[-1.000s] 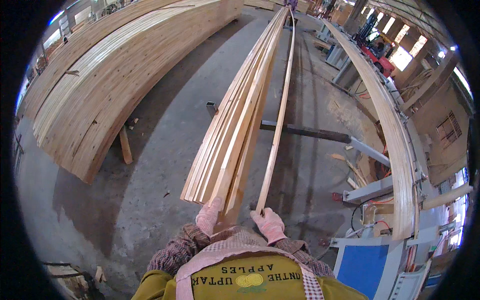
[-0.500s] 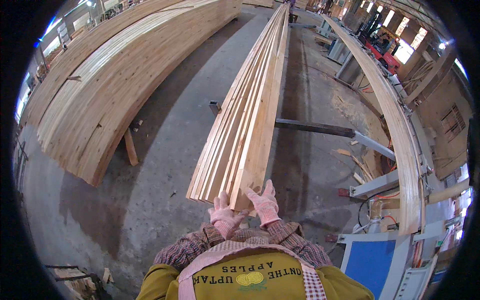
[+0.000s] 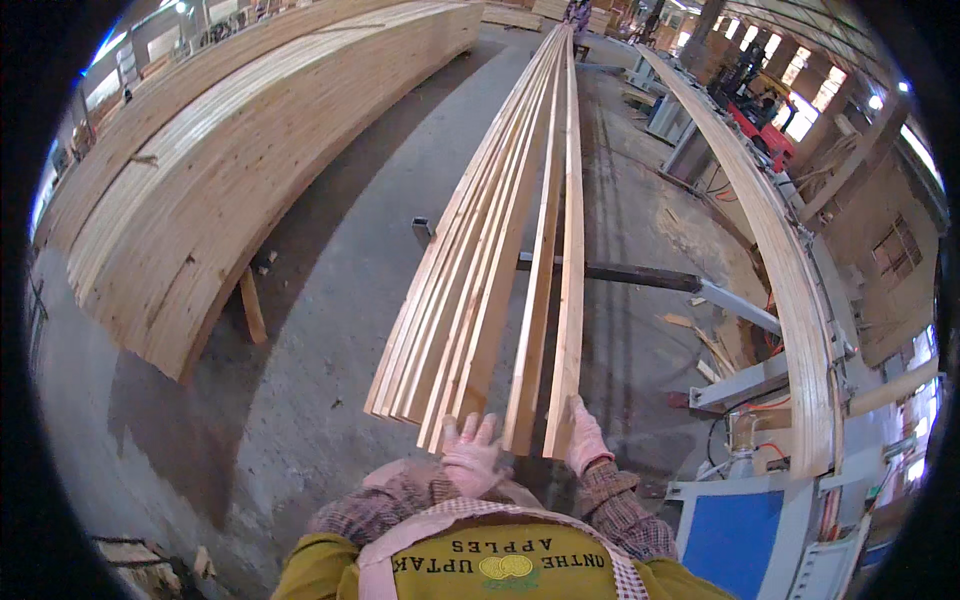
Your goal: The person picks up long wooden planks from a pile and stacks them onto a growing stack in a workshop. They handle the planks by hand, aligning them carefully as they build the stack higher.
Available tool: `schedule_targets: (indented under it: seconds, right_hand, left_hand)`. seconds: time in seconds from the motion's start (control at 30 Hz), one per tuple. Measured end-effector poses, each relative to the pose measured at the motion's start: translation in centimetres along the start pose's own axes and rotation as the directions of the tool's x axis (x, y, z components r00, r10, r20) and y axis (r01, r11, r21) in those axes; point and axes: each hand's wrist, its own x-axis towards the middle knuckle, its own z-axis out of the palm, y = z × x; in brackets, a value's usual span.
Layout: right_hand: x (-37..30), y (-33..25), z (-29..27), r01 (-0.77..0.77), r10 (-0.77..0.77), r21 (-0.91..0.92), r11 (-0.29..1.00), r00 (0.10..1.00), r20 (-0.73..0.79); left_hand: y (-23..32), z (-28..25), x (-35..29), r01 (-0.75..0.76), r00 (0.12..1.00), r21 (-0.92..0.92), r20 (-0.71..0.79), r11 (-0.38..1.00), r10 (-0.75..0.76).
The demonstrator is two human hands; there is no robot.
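Long pale wooden boards (image 3: pixel 478 300) stand on edge side by side, running away from me, their near ends close to my body. Two of them are set apart at the right: an inner board (image 3: pixel 535 350) and an outermost board (image 3: pixel 568 350). My right hand (image 3: pixel 588 440), in a pink glove, grips the near end of the outermost board along its right side; its thumb is hidden. Also gloved in pink, my left hand (image 3: pixel 472 458) is open, fingers spread, at the near ends of the boards left of the gap.
Dark metal crossbars (image 3: pixel 640 275) carry the boards. A tall stack of timber (image 3: pixel 250 190) fills the left. At right, a long board (image 3: pixel 760 210) lies along a machine with a blue panel (image 3: pixel 735 525). Wood scraps (image 3: pixel 715 345) lie on the floor. A person (image 3: pixel 577 12) stands at the far end.
The two rightmost boards have come away from the bundle and apart from each other. My right hand has moved right with the outermost one; my left hand has shifted slightly right and nearer me.
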Motion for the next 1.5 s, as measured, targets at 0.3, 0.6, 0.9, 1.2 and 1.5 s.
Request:
schedule_targets:
  seconds: [0.3, 0.6, 0.9, 1.2, 1.5]
  right_hand:
    - [8.8, 10.2, 5.6, -0.214, 0.210, 0.023, 0.977, 0.972, 0.108]
    - [10.9, 11.8, 8.0, -0.468, 0.236, 0.347, 0.813, 0.808, 0.539]
    - [9.2, 10.3, 6.1, -0.455, 0.138, 0.439, 0.774, 0.799, 0.585]
    - [7.1, 8.4, 6.9, -0.291, 0.075, 0.396, 0.871, 0.875, 0.478]
    - [2.3, 4.4, 10.8, -0.386, 0.255, 0.114, 0.915, 0.775, 0.578]
  left_hand:
    - [-7.2, 6.6, -1.6, 0.703, 0.662, -0.492, 0.187, 0.514, -0.726]
    - [-3.5, 1.4, 3.4, 0.857, 0.514, -0.122, 0.265, 0.501, -0.815]
    - [1.6, -0.8, 5.9, 0.916, 0.385, -0.049, 0.380, 0.397, -0.841]
    - [-0.3, -2.7, 2.9, 0.812, 0.571, -0.431, 0.443, 0.394, -0.691]
    - [-3.3, -2.3, 0.0, 0.557, 0.774, -0.819, 0.452, 0.137, -0.443]
